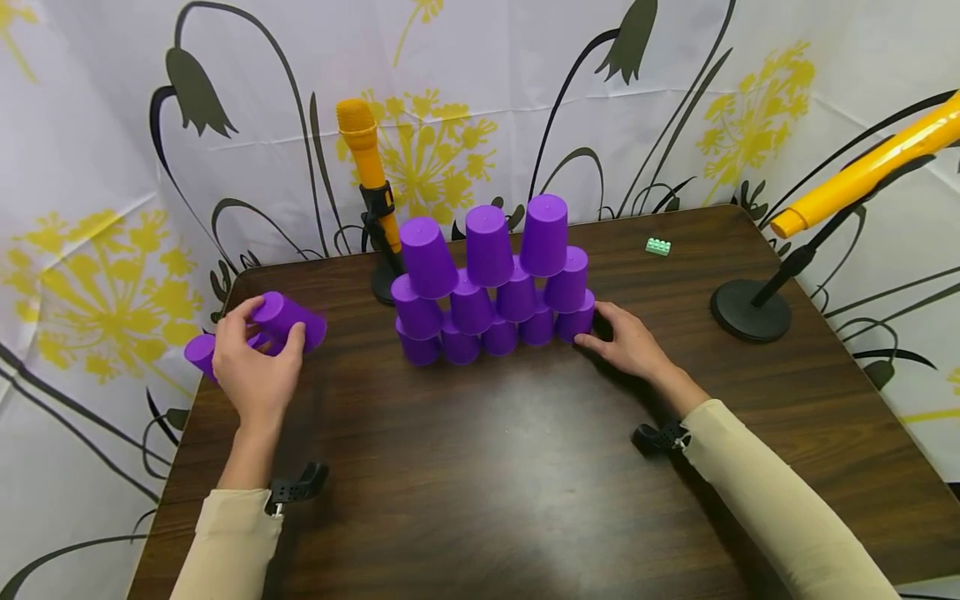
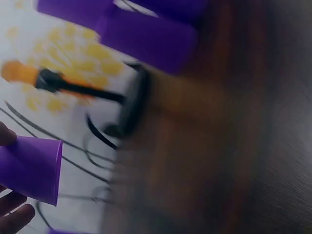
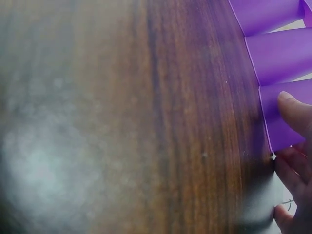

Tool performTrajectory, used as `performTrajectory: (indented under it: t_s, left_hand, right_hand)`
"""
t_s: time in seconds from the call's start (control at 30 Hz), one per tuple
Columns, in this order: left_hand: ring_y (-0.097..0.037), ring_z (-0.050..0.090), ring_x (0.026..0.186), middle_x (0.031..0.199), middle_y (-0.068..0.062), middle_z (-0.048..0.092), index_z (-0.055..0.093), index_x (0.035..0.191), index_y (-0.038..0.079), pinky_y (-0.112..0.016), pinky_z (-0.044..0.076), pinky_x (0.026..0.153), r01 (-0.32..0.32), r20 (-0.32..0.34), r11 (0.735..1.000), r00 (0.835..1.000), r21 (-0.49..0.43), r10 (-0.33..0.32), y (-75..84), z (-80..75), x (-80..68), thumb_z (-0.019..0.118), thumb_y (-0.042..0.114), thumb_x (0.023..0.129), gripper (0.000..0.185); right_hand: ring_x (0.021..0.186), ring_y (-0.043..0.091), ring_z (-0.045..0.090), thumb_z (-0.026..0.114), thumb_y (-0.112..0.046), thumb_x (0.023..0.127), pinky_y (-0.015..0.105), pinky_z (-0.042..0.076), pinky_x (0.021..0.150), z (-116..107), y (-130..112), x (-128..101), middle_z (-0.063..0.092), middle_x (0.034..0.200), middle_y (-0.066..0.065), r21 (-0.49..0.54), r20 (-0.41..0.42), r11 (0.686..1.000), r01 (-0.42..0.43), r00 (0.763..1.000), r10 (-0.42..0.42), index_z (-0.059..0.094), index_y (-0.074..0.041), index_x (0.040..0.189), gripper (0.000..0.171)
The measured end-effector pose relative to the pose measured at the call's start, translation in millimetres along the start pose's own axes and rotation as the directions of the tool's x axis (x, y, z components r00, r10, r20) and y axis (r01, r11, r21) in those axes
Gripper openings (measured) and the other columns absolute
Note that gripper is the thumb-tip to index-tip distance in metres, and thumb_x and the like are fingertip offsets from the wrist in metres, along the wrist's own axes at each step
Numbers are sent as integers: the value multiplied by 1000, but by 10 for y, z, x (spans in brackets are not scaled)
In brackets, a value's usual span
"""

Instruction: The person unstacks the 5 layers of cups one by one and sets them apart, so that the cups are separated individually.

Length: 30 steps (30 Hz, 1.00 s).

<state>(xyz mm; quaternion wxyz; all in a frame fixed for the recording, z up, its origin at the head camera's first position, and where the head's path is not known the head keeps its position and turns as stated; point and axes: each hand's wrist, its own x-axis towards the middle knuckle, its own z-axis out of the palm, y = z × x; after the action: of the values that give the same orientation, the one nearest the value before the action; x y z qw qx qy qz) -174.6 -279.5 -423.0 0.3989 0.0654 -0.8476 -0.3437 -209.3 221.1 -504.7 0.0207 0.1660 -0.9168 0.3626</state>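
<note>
Upside-down purple cups stand as a wall on the table: several in the bottom row (image 1: 460, 343), several in the middle row (image 1: 471, 307), and three on top (image 1: 489, 246). My left hand (image 1: 258, 354) grips a tilted purple cup (image 1: 283, 318) in the air, left of the wall. The held cup (image 2: 31, 168) shows its rim in the left wrist view. More purple (image 1: 199, 353) shows behind that hand, partly hidden. My right hand (image 1: 626, 340) holds the bottom row's right end cup (image 1: 574, 323). In the right wrist view its thumb (image 3: 292, 108) lies on that cup.
An orange microphone (image 1: 360, 142) on a black stand rises behind the wall's left end. Another yellow-orange microphone (image 1: 862, 171) on a stand (image 1: 750, 310) is at the right. A small green toy brick (image 1: 657, 247) lies near the back edge of the wooden table (image 1: 480, 467).
</note>
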Motion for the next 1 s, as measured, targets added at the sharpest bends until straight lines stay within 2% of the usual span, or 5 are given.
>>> performTrajectory:
  t_s: [0.17,0.27,0.63,0.8,1.0]
  left_hand:
    - [-30,62,98,112,-14,65,67,122,14,-48,50,76,-33,39,995,999,99,29,-283,88,-159,83,26,74,52]
    - [-35,62,96,110,-16,65,67,122,13,-55,46,74,-39,71,993,997,114,31,-346,139,-225,83,24,74,52]
    - [-38,60,103,115,-17,64,65,124,11,-57,46,82,1,160,993,987,121,-21,-404,243,-247,83,19,76,52]
    - [-37,60,100,111,-18,62,63,125,10,-56,46,82,20,169,990,985,139,-44,-434,255,-255,82,18,77,53]
    - [-36,58,102,115,-18,62,63,125,9,-54,46,85,5,165,991,986,137,-28,-446,255,-238,82,15,77,52]
  right_hand:
    - [128,35,49,74,-32,89,51,36,107,13,14,-11,56,135,17,1,-1,1000,9,1000,-9,48,-5,143,65]
    - [128,35,49,74,-31,89,52,36,107,18,17,-27,56,136,17,1,-4,1000,8,1000,-8,48,-5,142,65]
    - [129,34,49,74,-30,89,51,35,107,7,-2,-18,56,137,17,12,-4,1000,10,1000,-10,48,-4,142,64]
    - [128,34,49,73,-31,89,51,36,107,3,-9,-9,55,136,17,7,6,1000,9,1000,-9,48,-4,142,65]
    - [128,35,49,73,-31,89,52,36,107,-7,-6,-5,56,136,18,5,3,1000,3,1000,-3,49,-4,141,63]
